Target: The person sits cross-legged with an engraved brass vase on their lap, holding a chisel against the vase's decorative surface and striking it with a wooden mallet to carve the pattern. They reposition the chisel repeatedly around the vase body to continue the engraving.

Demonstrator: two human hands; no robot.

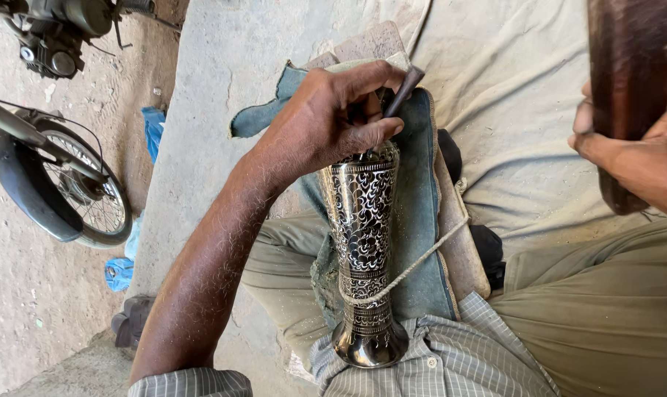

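Grey cloth (510,110) spread over raised platform, person seated on it, legs folded. Motorbike wheel (76,198) on dirt ground past platform's left edge. Blue denim pad (418,220) on wooden block, across lap. Black-and-silver engraved vase (363,242) lies on pad, base toward body, tied down by rope (414,261). Wooden mallet (628,88) raised at upper right, right hand (642,158) wrapped round it. Left hand (326,121) rests on vase's far end, fingers pinching thin metal chisel (403,90), tip against vase.
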